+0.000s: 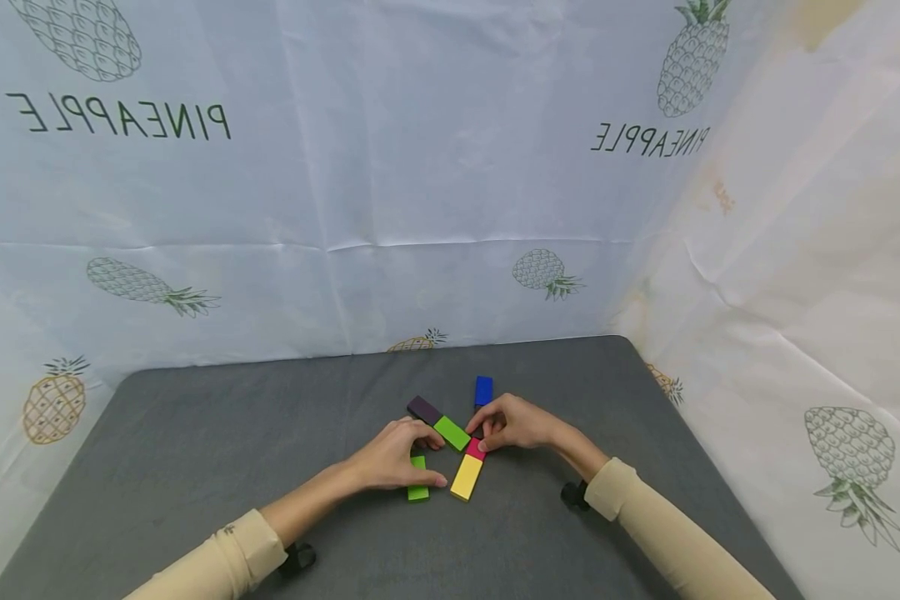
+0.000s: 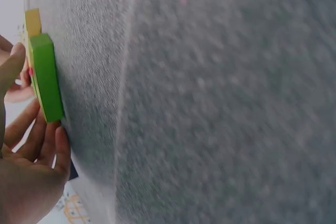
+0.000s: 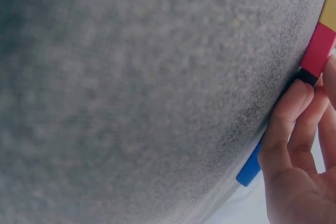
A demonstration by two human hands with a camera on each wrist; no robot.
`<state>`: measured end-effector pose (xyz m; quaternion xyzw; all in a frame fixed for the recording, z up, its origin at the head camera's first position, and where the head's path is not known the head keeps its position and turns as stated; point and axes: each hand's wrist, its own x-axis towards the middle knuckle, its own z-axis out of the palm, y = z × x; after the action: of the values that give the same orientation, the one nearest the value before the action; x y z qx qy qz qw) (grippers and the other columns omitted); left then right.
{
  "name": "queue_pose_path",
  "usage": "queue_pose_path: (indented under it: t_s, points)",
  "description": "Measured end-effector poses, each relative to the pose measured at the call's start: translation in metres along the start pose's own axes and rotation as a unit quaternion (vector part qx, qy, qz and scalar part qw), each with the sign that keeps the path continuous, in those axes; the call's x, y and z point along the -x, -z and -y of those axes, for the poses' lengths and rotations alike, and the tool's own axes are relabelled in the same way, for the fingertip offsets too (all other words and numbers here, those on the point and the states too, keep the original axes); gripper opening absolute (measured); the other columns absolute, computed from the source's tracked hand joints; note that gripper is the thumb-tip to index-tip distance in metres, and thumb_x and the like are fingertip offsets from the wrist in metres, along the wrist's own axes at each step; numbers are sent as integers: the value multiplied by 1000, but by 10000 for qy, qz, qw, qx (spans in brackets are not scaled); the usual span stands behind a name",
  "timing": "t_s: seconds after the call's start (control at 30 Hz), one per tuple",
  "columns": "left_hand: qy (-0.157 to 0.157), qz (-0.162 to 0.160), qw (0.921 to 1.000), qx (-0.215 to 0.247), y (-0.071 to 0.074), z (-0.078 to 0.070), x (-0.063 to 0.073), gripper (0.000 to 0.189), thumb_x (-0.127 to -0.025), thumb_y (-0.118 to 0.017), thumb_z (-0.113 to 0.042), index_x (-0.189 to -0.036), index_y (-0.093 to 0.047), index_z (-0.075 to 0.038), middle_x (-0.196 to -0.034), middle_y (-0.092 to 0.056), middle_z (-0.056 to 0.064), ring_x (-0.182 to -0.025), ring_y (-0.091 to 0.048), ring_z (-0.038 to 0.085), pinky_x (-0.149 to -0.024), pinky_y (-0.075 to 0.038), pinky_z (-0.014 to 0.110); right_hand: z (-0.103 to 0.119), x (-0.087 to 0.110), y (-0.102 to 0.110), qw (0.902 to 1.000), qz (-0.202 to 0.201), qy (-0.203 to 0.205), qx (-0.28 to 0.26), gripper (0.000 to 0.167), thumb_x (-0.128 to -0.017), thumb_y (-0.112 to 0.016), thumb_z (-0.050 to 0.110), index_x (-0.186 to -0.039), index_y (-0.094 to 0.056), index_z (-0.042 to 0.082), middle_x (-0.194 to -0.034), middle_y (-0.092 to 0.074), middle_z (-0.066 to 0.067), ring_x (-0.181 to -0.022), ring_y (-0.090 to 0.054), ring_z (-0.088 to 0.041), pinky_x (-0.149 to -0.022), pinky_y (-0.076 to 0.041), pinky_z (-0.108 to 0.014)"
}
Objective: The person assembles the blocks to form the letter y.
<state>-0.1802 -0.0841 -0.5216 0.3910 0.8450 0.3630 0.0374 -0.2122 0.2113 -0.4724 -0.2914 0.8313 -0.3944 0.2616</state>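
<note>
In the head view my left hand (image 1: 401, 454) arches over a green block (image 1: 418, 492), its fingers and thumb spread apart on either side; the left wrist view shows fingertips close to that green block's end. My right hand (image 1: 521, 422) pinches a dark block (image 3: 307, 76) between fingers and thumb, at the end of a red block (image 1: 476, 449). A yellow block (image 1: 467, 477) continues from the red one. Beyond the right hand lies a blue block (image 1: 483, 390), in line with the dark one. Another green block (image 1: 452, 433) meets a dark purple block (image 1: 424, 409) between the hands.
The blocks lie on a grey cloth-covered table (image 1: 232, 450). White pineapple-print sheets (image 1: 435, 167) hang behind it and at the sides. A dark band (image 1: 574, 495) sits under the right cuff, another (image 1: 297, 558) under the left.
</note>
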Motion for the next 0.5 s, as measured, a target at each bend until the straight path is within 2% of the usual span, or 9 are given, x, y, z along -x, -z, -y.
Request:
queue_pose_path:
  t_s: [0.03,0.13,0.2,0.23,0.3,0.37,0.5]
  points:
    - [24,-17,10000,-49,-2,6,0,54,-88,-88,-56,-120,-79,-14,-112,-79,-5,-101,-68,7,-90,-58,31,-1,0,0,10000,6,8,-10,27,-97,-80,6,-123,-78,-1,-86,-69,-8,-67,-55,-6,-62,-46,-19]
    - [137,-128,9998,-37,-3,12,2,58,-85,-87,-63,-120,-79,-18,-115,-78,-6,-104,-66,6,-93,-56,32,-2,0,0,10000,13,53,-9,28,-97,-80,5,-123,-78,-2,-86,-69,-12,-68,-55,-7,-61,-46,-19]
    - [53,-116,9998,-129,-1,11,2,58,-85,-89,-60,-122,-79,-16,-117,-78,-2,-105,-67,11,-92,-57,34,-3,0,1,10000,15,73,-9,28,-97,-80,5,-123,-78,-3,-86,-69,-13,-68,-55,-8,-61,-46,-19]
    - [-48,-186,9997,-132,-5,18,2,59,-85,-88,-62,-122,-78,-17,-117,-78,-3,-105,-66,9,-91,-57,33,-3,-1,1,10000,12,71,-12,28,-96,-80,5,-123,-78,-3,-86,-69,-14,-68,-55,-8,-62,-46,-19]
    - [-132,-221,9995,-172,-7,22,2,60,-86,-87,-63,-123,-78,-18,-118,-78,-3,-106,-66,9,-91,-57,33,-3,-1,1,10000,13,66,-13,28,-96,-80,5,-123,-78,-3,-86,-69,-13,-68,-55,-7,-62,-46,-19]
    - [-213,-230,9993,-186,-6,22,2,59,-86,-86,-63,-123,-78,-18,-118,-78,-3,-106,-66,10,-91,-57,34,-3,-1,1,10000,19,63,-19,28,-96,-80,5,-123,-78,-3,-86,-69,-13,-68,-55,-7,-62,-46,-19]
    - [-180,-235,9994,-181,0,17,2,58,-90,-83,-62,-122,-78,-15,-116,-78,-1,-104,-66,11,-90,-57,34,-3,-2,2,10000,33,48,-27,28,-96,-80,5,-123,-78,-3,-86,-69,-11,-68,-55,-7,-62,-45,-19]
